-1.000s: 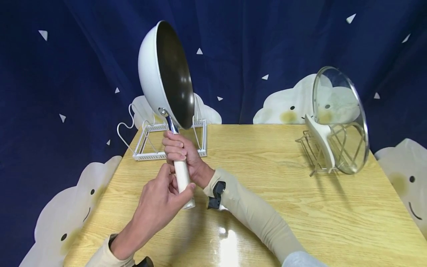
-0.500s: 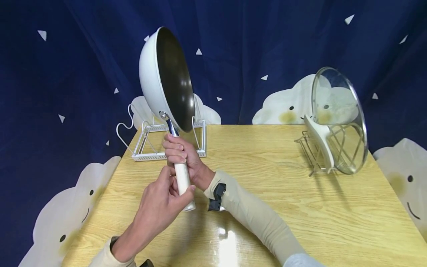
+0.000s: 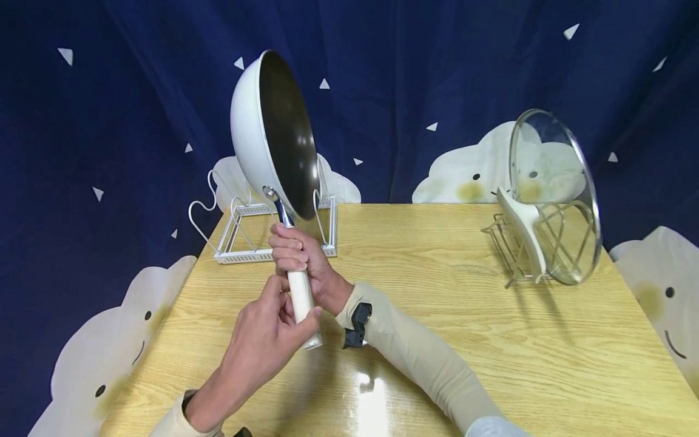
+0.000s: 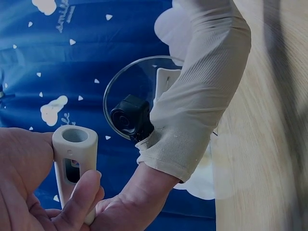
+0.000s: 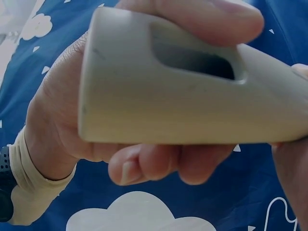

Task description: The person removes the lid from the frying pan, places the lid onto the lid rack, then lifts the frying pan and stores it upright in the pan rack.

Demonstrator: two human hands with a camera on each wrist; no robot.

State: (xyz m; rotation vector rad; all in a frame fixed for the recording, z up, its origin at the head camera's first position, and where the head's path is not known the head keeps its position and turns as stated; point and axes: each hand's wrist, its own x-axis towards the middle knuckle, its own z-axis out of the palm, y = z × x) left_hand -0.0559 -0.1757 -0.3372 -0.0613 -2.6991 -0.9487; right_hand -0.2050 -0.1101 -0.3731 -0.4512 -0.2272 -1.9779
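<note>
A white wok (image 3: pixel 248 130) with a dark inside is held up and tilted, its opening facing right. My right hand (image 3: pixel 303 255) grips the upper part of its pale handle (image 3: pixel 301 297), just below the metal joint. Lower down, my left hand (image 3: pixel 259 337) holds the handle's end between thumb and fingers. In the left wrist view, the holed handle end (image 4: pixel 90 147) points toward the camera. The right wrist view has the handle (image 5: pixel 130 101) close up, with a long slot in it and left-hand fingers above and below.
Behind the wok, a white wire rack (image 3: pixel 246 258) stands at the table's back left. At the right, a glass lid (image 3: pixel 562 133) with a white handle (image 3: pixel 525 230) leans upright in a small wire stand (image 3: pixel 510 270). A dark blue curtain (image 3: pixel 393 73) hangs behind the wooden table (image 3: pixel 437 291).
Both hands have come down slightly together with the wok, which now sits a little lower and slightly further right. The grips look the same; the lid and racks stay put.
</note>
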